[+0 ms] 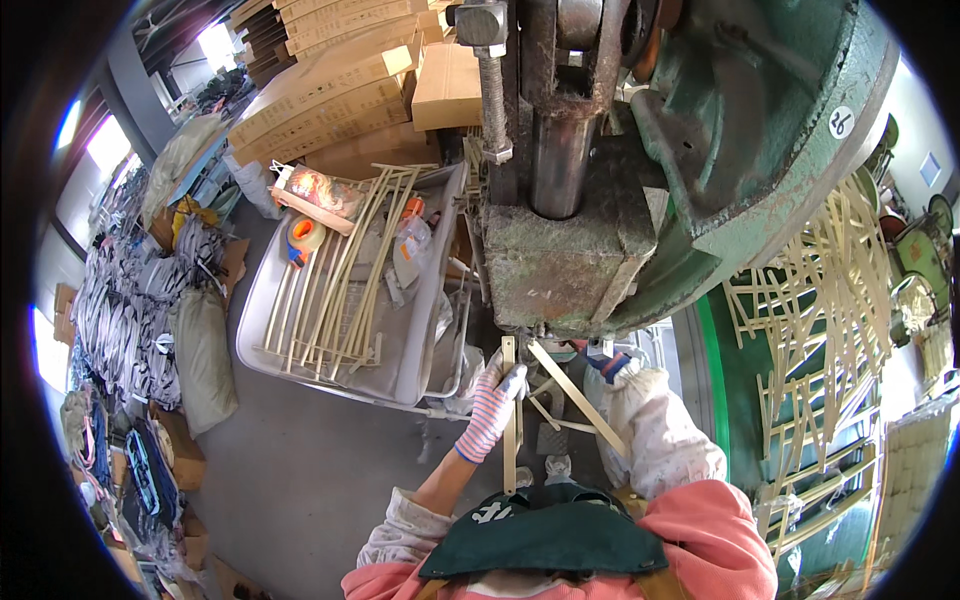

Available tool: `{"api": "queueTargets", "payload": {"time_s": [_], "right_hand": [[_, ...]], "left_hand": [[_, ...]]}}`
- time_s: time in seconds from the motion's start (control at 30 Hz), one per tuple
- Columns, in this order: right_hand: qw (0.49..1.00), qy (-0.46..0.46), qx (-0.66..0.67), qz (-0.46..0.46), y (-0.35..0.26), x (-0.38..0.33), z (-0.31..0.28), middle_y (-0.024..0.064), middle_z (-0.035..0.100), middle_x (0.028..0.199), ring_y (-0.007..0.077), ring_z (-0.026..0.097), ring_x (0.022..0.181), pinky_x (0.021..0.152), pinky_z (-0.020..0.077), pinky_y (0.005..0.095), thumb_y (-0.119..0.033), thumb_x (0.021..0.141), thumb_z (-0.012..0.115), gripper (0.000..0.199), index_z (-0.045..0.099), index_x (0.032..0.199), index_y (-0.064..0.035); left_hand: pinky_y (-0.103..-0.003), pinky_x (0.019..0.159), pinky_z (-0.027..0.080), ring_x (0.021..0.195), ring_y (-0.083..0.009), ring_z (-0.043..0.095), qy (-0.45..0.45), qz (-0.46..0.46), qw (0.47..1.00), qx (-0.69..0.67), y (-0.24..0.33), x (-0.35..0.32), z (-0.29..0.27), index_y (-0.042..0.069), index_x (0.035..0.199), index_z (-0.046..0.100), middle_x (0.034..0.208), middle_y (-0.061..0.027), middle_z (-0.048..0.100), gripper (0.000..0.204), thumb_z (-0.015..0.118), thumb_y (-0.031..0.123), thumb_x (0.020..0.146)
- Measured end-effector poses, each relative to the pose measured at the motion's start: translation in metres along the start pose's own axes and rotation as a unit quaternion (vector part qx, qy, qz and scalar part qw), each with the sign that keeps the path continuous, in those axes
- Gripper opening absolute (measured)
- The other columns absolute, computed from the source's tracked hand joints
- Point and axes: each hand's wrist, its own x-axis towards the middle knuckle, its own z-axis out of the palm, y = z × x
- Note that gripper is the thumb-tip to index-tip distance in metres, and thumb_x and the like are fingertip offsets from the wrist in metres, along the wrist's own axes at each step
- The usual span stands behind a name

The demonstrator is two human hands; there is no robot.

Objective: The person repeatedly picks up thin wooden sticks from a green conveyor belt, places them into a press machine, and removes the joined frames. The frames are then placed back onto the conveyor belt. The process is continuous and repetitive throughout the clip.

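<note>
I see a pale upright strip [509, 440] just below the press block [570, 265], running from the block's lower edge down toward the dark green apron [545, 540]. A 2nd piece, the slanted strip [580, 400], leans down and to the right beside it, the 2 tops close together and the lower ends well apart.

The left hand [488, 405], in a pink-striped glove with grey fingertips, is wrapped around the upright strip near its upper part. The right hand [612, 367] is beside the upper part of the slanted strip, close under the block; it is small and partly hidden from my view, so I cannot tell whether its fingers are grasping anything.

Above, I have the worn green press frame [770, 215] curving off to the right. To the left of the block I see a pale tub [420, 330] carrying a bundle of strips [345, 275], with a tape roll [305, 235] near its left side. Behind the tub are stacked cardboard boxes [335, 110]. On the far right lies a tangled heap of strips [820, 290], and on the far left I see piled grey bundles [130, 300] beside a pale sack [203, 350].
</note>
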Motion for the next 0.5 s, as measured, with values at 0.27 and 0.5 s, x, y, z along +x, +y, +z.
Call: {"api": "queueTargets", "payload": {"time_s": [0.27, 0.5], "right_hand": [[0.946, -0.12, 0.301, -0.026, -0.052, 0.01, 0.01, 0.0133, 0.062, 0.105, 0.0246, 0.061, 0.09, 0.077, 0.0485, 0.0373, -0.023, 0.092, 0.041, 0.029, 0.059, 0.11, -0.0092], [0.919, 0.07, 0.386, -0.036, -0.064, -0.009, 0.03, 0.0088, 0.061, 0.103, 0.022, 0.06, 0.091, 0.08, 0.0468, 0.0355, -0.03, 0.096, 0.041, 0.032, 0.057, 0.112, -0.0082]], "left_hand": [[-0.018, 0.053, 0.035, 0.061, -0.002, 0.039, 0.001, 0.026, 1.0, -0.009, -0.005, 0.002, 0.002, 0.005, 0.136, 0.038, 0.081, 0.0051, 0.053, 0.049, 0.052, 0.008, 0.09], [-0.018, 0.055, 0.039, 0.063, -0.0021, 0.042, -0.009, 0.027, 0.999, -0.041, -0.005, 0.007, 0.002, 0.005, 0.138, 0.036, 0.088, 0.0025, 0.057, 0.051, 0.051, 0.004, 0.09]]}}
